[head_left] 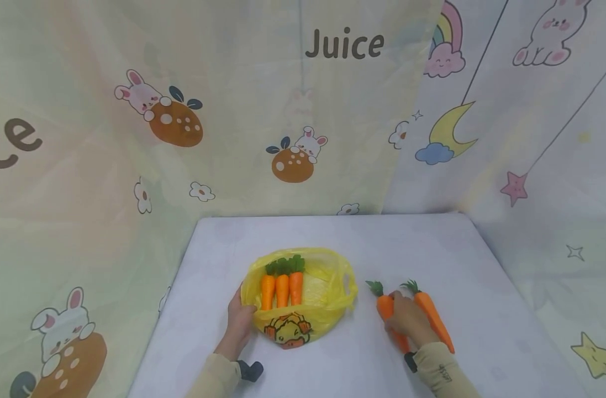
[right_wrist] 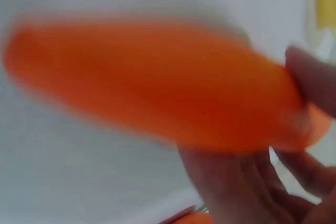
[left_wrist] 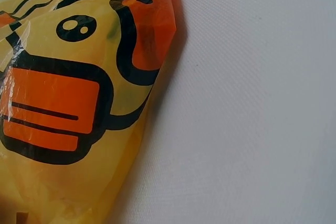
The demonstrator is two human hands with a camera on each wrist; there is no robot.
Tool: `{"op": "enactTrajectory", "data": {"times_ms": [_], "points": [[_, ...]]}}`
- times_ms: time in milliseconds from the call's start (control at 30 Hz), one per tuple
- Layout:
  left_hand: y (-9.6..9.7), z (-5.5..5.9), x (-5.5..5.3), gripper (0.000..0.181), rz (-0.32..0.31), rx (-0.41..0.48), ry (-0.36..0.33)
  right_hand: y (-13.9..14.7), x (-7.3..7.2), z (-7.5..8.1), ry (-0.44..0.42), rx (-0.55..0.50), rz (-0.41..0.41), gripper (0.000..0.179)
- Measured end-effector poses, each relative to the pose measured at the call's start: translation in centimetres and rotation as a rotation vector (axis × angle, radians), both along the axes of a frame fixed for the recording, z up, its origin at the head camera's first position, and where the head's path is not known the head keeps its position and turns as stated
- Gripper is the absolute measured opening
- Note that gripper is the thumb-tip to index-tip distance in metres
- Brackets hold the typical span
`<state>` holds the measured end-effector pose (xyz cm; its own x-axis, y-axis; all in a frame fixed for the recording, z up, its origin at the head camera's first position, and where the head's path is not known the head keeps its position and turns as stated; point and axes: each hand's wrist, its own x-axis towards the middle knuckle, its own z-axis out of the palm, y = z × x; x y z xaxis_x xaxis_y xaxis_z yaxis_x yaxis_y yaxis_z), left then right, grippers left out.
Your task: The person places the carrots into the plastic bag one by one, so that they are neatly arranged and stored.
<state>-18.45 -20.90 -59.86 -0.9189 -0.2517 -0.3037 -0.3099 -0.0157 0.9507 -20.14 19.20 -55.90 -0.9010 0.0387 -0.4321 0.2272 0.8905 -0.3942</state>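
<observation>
A yellow plastic bag [head_left: 330, 312] with a printed duck face lies with its mouth spread wide. Inside it, three orange carrots [head_left: 282, 290] with green tops are lined up side by side toward the left. My left hand [head_left: 240, 319] holds the bag's left edge, thumb over the rim; the left wrist view shows only the bag's printed side [left_wrist: 58, 98]. To the right of the bag, my right hand [head_left: 408, 319] grips a carrot [head_left: 384, 305] around its thick upper part. Up close in the right wrist view, that carrot [right_wrist: 157, 85] is blurred, with thumb and fingers on opposite sides.
Another carrot [head_left: 436, 320] lies just right of my right hand, its green top pointing away. The white table [head_left: 397, 243] reaches back to a printed cloth backdrop [head_left: 243, 110], which also hangs along both sides. Dark devices [head_left: 250, 371] sit at both wrists.
</observation>
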Motion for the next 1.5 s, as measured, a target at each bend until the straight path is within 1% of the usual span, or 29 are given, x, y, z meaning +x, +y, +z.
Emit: {"op": "enactTrajectory", "data": {"times_ms": [100, 200, 300, 400, 500, 633, 767, 867, 1000, 1100, 1133, 1233, 1300, 1367, 1433, 1500], "points": [[0.0, 0.0, 0.1, 0.089, 0.001, 0.006, 0.001, 0.0, 0.1, 0.5, -0.014, -0.154, 0.0, 0.072], [0.0, 0.0, 0.1, 0.088, 0.002, 0.003, 0.0, -0.4, 0.3, 1.2, -0.036, -0.339, -0.031, 0.07], [0.0, 0.0, 0.1, 0.087, 0.0, 0.0, -0.003, -0.9, 0.3, 2.2, -0.073, -0.46, -0.053, 0.069], [0.0, 0.0, 0.1, 0.086, 0.0, -0.001, -0.004, -1.5, 0.4, 3.0, -0.103, -0.53, -0.052, 0.07], [0.0, 0.0, 0.1, 0.086, 0.001, -0.005, -0.003, -2.0, 0.5, 3.7, -0.138, -0.612, -0.03, 0.071], [0.0, -0.1, 0.1, 0.086, 0.001, 0.0, -0.004, -2.9, 0.5, 4.7, -0.195, -0.746, 0.042, 0.071], [0.1, 0.0, 0.2, 0.086, -0.001, -0.002, -0.004, -4.4, 0.1, 5.5, -0.256, -0.872, 0.119, 0.071], [0.0, -0.1, 0.1, 0.086, 0.0, -0.006, -0.004, -5.8, -0.2, 5.8, -0.287, -0.926, 0.152, 0.077], [0.0, -0.3, 0.0, 0.087, -0.003, -0.002, 0.017, -7.8, -0.6, 6.2, -0.302, -0.974, 0.203, 0.085], [-0.1, -0.4, 0.0, 0.087, -0.002, 0.005, 0.031, -9.2, -1.0, 6.6, -0.319, -1.019, 0.253, 0.086], [-0.1, -0.4, 0.0, 0.087, 0.0, 0.005, 0.025, -9.6, -1.2, 6.8, -0.325, -1.039, 0.267, 0.085], [-0.1, -0.3, 0.0, 0.086, 0.005, 0.009, 0.019, -10.9, -1.8, 7.2, -0.342, -1.134, 0.311, 0.081], [-0.1, -0.3, 0.1, 0.086, 0.009, 0.009, 0.013, -11.7, -2.4, 7.5, -0.343, -1.218, 0.323, 0.077], [-0.1, -0.3, 0.1, 0.087, 0.011, 0.009, 0.015, -12.4, -2.9, 7.7, -0.324, -1.285, 0.316, 0.073], [-0.2, -0.3, 0.1, 0.087, 0.011, 0.006, 0.013, -13.0, -3.5, 7.9, -0.295, -1.347, 0.286, 0.07], [-0.2, -0.3, 0.1, 0.087, 0.01, 0.008, 0.01, -13.5, -4.0, 7.9, -0.267, -1.401, 0.234, 0.064]]}}
